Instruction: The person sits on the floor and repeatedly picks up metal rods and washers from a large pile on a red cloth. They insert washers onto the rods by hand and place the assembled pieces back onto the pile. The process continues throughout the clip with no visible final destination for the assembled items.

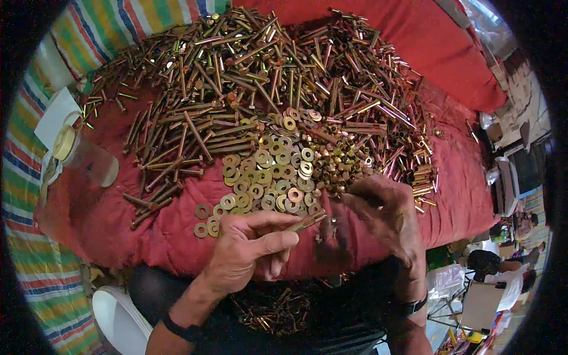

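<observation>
My left hand point(251, 242) is closed, with thumb and fingers pinching a brass-coloured sleeve anchor point(309, 221) whose end points to the right. Just right of it, my right hand point(387, 207) has its fingers curled together at the near edge of a heap of small nuts point(340, 163); whatever lies between its fingertips is hidden. Flat round washers point(260, 174) lie in a loose pile beyond my left hand, with several strays at the pile's left.
Long bolts point(195, 127) form a big heap across the red cloth point(160, 228), and metal sleeves point(423, 177) lie at the right. A clear jar point(89, 157) with a pale lid stands at the left. More metal pieces point(275, 307) fill the space below my hands.
</observation>
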{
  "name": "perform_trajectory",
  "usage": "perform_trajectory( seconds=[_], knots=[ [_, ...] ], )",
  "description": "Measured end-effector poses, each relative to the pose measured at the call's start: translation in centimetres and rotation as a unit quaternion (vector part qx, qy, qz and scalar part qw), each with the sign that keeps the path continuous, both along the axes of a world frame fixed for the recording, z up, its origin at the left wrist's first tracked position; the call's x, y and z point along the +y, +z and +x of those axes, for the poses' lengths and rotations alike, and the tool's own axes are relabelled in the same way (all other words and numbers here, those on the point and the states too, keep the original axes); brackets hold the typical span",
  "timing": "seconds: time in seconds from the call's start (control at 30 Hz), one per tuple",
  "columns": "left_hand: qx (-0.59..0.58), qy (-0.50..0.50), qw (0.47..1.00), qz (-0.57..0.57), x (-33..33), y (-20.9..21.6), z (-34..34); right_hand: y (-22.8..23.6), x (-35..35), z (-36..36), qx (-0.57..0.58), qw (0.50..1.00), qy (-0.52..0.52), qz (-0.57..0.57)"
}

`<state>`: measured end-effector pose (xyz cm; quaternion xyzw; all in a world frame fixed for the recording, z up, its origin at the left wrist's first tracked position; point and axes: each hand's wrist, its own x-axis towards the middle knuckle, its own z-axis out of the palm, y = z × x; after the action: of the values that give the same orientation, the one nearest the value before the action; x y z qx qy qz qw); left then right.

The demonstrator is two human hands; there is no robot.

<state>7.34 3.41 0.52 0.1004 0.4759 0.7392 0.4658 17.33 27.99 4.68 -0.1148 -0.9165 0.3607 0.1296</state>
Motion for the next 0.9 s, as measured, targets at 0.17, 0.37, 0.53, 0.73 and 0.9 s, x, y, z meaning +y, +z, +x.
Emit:
perform_trajectory(
  seconds=[0.17,0.37,0.53,0.73,0.9],
  knots=[
    [0.050,0.069,0.995,0.054,0.9,-1.0,0.1,-1.2,0.7,0.4,-0.078,0.996,0.025,0.047],
    [0.040,0.090,0.993,0.065,1.8,-1.8,-0.4,-3.0,-0.5,-0.3,-0.028,0.982,0.006,0.188],
    [0.084,0.113,0.989,0.041,2.1,-1.4,0.1,-3.0,-1.1,-0.6,-0.047,0.972,-0.006,0.231],
    [0.204,0.096,0.971,0.084,2.8,-1.9,0.0,-3.3,-0.9,-0.6,-0.034,0.976,-0.002,0.214],
    [0.479,0.067,0.875,-0.012,2.4,-3.2,1.4,-4.0,-0.3,-0.3,-0.033,0.980,-0.004,0.197]
  ],
)
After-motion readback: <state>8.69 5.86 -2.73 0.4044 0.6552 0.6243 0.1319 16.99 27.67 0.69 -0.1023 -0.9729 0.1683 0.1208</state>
